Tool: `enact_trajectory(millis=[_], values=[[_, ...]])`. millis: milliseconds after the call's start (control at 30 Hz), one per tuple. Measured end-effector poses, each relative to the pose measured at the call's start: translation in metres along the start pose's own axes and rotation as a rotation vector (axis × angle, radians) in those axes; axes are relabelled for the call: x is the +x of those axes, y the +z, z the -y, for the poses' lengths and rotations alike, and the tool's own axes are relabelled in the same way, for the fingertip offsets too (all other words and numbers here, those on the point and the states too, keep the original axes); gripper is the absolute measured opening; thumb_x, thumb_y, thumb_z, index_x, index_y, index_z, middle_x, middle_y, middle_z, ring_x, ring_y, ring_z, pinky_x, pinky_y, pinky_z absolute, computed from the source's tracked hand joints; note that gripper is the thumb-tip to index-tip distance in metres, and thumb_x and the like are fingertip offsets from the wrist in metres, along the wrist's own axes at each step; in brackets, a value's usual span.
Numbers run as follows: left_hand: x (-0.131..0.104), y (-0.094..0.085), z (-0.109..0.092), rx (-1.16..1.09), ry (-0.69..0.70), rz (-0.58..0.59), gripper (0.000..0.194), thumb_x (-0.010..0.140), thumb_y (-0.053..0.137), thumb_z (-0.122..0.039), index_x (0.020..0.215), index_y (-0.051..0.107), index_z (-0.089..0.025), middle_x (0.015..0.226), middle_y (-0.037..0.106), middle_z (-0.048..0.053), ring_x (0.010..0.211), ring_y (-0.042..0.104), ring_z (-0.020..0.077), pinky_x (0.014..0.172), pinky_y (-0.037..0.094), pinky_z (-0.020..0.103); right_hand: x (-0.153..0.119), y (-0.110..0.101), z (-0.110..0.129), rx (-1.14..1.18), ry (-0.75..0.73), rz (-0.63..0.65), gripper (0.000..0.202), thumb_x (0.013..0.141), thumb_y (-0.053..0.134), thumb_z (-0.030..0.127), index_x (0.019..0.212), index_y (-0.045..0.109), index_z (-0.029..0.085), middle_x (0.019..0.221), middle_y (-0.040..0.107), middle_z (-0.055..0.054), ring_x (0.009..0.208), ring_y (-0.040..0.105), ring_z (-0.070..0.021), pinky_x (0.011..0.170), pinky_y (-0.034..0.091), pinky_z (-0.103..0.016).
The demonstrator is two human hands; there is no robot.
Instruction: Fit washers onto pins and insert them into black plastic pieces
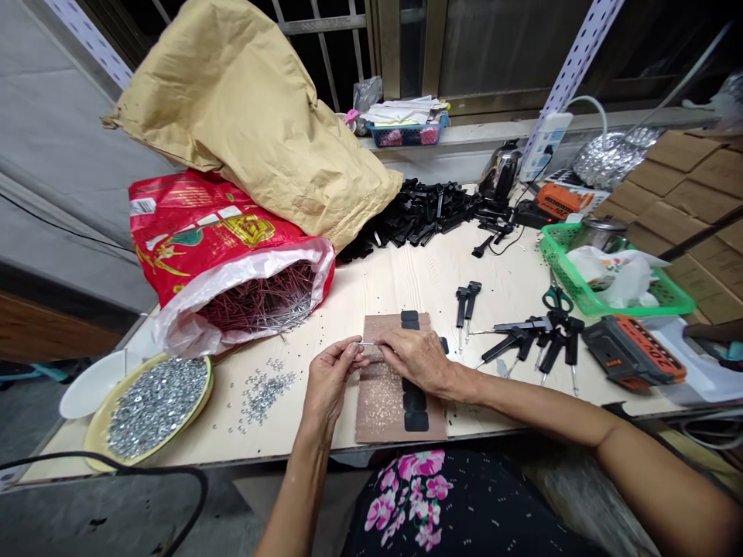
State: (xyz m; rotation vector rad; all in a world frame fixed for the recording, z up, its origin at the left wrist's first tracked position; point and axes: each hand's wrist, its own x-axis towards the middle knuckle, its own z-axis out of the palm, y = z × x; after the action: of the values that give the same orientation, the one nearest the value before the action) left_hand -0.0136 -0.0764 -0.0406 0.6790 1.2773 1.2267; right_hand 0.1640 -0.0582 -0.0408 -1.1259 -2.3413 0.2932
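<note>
A thin silvery metal rod [367, 343] spans the small gap between my two hands. My left hand [335, 371] pinches its left end between thumb and fingertips. The right end runs into the curled fingers of my right hand [419, 357], palm down; what else those fingers may hold is hidden. Both hands are just above a brown board [380, 422] with a row of black pads [415, 422] and pale crumbs on it. Left of my left hand, small shiny metal washers or nuts [264, 396] lie scattered on the table [406, 271].
A yellow bowl [206, 394] of metal pieces stands left, near a red sack [191, 224] of thin rods. Behind are a brown paper sack [249, 100] and heaped black parts [429, 209]. Black-handled tools [554, 344], scissors [557, 298], a battery pack [632, 352] and a green basket [627, 305] lie right.
</note>
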Motion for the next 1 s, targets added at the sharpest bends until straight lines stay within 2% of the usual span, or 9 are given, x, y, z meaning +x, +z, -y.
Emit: enact_trajectory(millis=[267,433,633,867,1000], values=[[0.001,0.014,0.012,0.01,0.118,-0.084,0.04,0.06,0.079,-0.037,0.089,0.067,-0.011,0.065,0.065,0.0,0.055,0.06,0.0099,0.065,0.053,0.026,0.003,-0.001,-0.002,-0.083,0.066,-0.046,0.023,0.096,0.041,0.028,0.091,0.062,0.017,0.088,0.063,-0.005,0.079,0.058,-0.0139,0.066,0.037,-0.024],[0.004,0.016,0.015,-0.013,0.081,-0.068,0.04,0.06,0.079,-0.036,0.088,0.067,-0.01,0.069,0.066,0.0,0.054,0.06,0.0102,0.061,0.053,0.026,0.003,0.003,-0.007,-0.109,0.054,-0.047,0.025,0.097,0.04,0.029,0.093,0.061,0.016,0.09,0.063,-0.005,0.077,0.057,-0.013,0.063,0.037,-0.024],[0.006,0.017,0.017,-0.032,0.063,-0.077,0.041,0.057,0.081,-0.036,0.087,0.068,-0.01,0.068,0.067,0.0,0.054,0.061,0.0102,0.06,0.053,0.025,0.003,0.008,-0.009,-0.174,0.022,-0.051,0.028,0.097,0.038,0.028,0.087,0.061,0.016,0.08,0.062,-0.003,0.07,0.057,-0.0127,0.059,0.035,-0.024],[0.007,0.017,0.015,-0.191,-0.035,-0.056,0.043,0.048,0.087,-0.03,0.08,0.069,-0.009,0.066,0.067,0.002,0.054,0.059,0.0067,0.059,0.054,0.02,0.006,0.011,-0.012,-0.12,-0.018,-0.017,0.024,0.096,0.041,0.028,0.09,0.06,0.016,0.086,0.062,-0.004,0.072,0.055,-0.0115,0.06,0.035,-0.022],[0.006,0.017,0.015,-0.214,-0.021,-0.072,0.042,0.048,0.087,-0.028,0.08,0.069,-0.008,0.064,0.067,0.002,0.053,0.059,0.0068,0.058,0.055,0.019,0.006,0.01,-0.012,-0.043,-0.029,0.005,0.023,0.097,0.04,0.026,0.094,0.06,0.016,0.082,0.062,-0.004,0.073,0.056,-0.0119,0.062,0.036,-0.022]])
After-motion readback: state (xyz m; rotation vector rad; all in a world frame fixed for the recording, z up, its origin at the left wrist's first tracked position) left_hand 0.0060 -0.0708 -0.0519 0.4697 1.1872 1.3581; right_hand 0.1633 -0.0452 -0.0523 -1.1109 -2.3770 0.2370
